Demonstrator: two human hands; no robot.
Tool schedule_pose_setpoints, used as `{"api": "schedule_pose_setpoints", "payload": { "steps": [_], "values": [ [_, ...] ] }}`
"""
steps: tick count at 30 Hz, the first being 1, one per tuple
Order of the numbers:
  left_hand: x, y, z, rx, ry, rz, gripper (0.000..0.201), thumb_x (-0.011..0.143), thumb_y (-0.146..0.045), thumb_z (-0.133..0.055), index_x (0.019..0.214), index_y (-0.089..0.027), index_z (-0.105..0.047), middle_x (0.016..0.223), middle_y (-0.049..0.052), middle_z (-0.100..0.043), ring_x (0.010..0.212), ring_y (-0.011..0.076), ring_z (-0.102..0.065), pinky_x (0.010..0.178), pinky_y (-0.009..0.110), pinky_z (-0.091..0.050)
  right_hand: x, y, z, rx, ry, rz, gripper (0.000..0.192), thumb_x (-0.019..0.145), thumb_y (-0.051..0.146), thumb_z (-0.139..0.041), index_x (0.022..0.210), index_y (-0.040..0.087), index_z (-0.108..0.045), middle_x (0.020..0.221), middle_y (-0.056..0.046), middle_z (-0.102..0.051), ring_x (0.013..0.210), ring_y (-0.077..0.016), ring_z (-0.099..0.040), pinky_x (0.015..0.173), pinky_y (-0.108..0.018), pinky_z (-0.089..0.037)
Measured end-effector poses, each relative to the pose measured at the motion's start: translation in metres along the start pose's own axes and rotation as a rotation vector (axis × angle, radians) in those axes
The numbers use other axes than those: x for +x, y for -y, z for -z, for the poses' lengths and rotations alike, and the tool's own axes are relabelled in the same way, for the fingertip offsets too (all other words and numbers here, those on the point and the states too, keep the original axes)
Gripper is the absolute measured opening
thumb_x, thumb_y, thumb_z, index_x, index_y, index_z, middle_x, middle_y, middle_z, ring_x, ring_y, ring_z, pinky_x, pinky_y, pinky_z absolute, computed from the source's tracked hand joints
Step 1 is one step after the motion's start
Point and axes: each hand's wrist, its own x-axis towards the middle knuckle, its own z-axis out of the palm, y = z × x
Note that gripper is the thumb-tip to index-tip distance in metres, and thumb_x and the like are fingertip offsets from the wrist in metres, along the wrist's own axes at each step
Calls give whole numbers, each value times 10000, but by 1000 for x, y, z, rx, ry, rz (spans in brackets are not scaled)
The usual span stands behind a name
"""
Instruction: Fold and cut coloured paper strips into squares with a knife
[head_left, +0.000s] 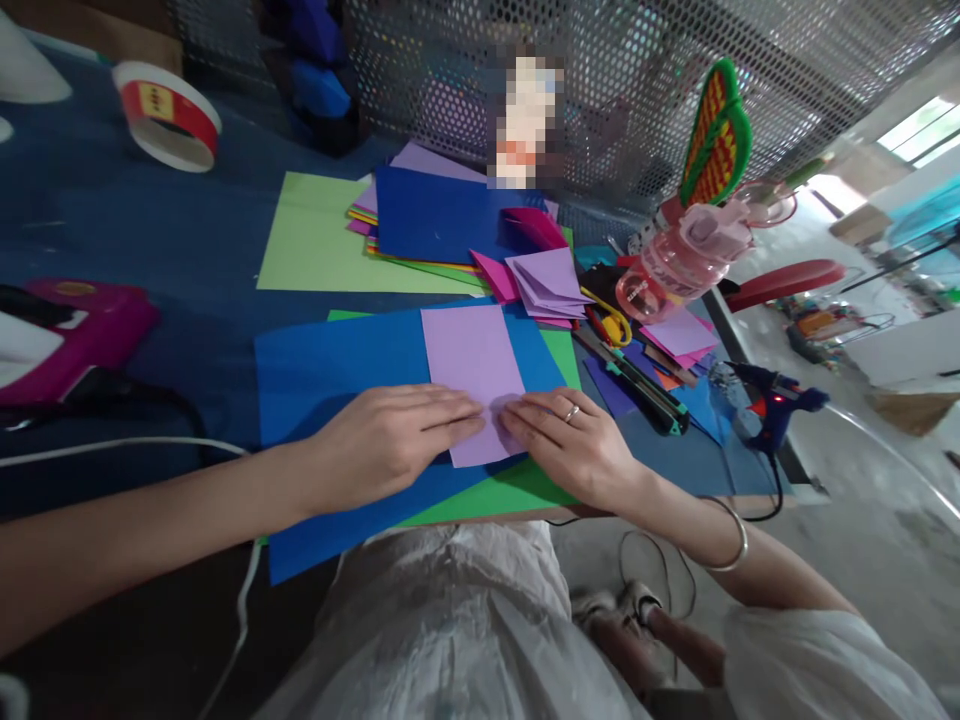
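Lilac paper (472,345) lies under the extended, unclenched fingers of my left hand (394,440) and right hand (581,445), on a blue sheet (337,375). I judge it light, thin and easily creased, best taken by its edges. The near edge of the table (202,240) runs just below my fingers; room opens leftward, while a cutter (637,385) lies to their right.

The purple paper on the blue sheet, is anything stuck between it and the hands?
Nothing that I can see. The left hand and the right hand both rest right on the purple paper. The blue sheet is underneath, and the cutter lies off to the right.
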Motion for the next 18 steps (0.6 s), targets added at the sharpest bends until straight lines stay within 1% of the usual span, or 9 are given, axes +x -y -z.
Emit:
{"api": "schedule_pose_setpoints", "payload": {
  "steps": [2, 5, 9, 12, 14, 18],
  "values": [
    [-5, -2, -5, 69, -39, -37, 484, 1016, -68, -444, 1377, -247, -711, 1360, 83, -755, 1252, 222, -732, 1147, 353, -550, 1, -1, -2, -30, -7, -8, 320, 1048, 92, -541, 1298, 166, -726, 1283, -102, -784, 1187, -231, -718, 999, -403, -583],
    [-14, -5, -17, 166, -109, -89, 452, 1025, -84, -449, 1370, -218, -708, 1341, 109, -761, 1222, 245, -748, 1108, 366, -583, 6, -1, -3, -54, -11, -34, 320, 1041, 84, -531, 1284, 142, -730, 1277, -127, -782, 1196, -259, -709, 991, -429, -585],
    [-23, -5, -29, 127, -94, -33, 460, 1024, -100, -451, 1387, -238, -697, 1324, 107, -769, 1204, 257, -757, 1061, 390, -624, 7, 6, -1, 2, 15, -75, 341, 1043, 129, -539, 1345, 154, -697, 1297, -143, -768, 1211, -267, -705, 1003, -448, -598],
    [-28, -5, -31, 89, -97, -38, 444, 1022, -118, -489, 1384, -265, -699, 1302, 89, -782, 1173, 248, -771, 1048, 383, -635, 1, 16, 0, 65, -29, -43, 279, 1042, 181, -584, 1284, 141, -716, 1227, -137, -791, 1149, -244, -739, 980, -399, -627],
    [-31, -6, -31, 65, -93, -59, 445, 1019, -127, -516, 1396, -288, -691, 1308, 76, -782, 1166, 241, -774, 1043, 375, -638, -5, 22, -2, 83, -70, -35, 235, 1033, 156, -596, 1222, 140, -735, 1192, -130, -802, 1126, -228, -757, 968, -368, -641],
    [-38, -4, -26, 33, -95, -31, 486, 1022, -112, -498, 1429, -319, -666, 1321, 60, -777, 1159, 238, -777, 1036, 380, -643, -13, 29, -4, 66, -101, -93, 225, 1032, 117, -585, 1187, 167, -741, 1210, -101, -807, 1141, -208, -765, 985, -339, -643]
  ]
}}
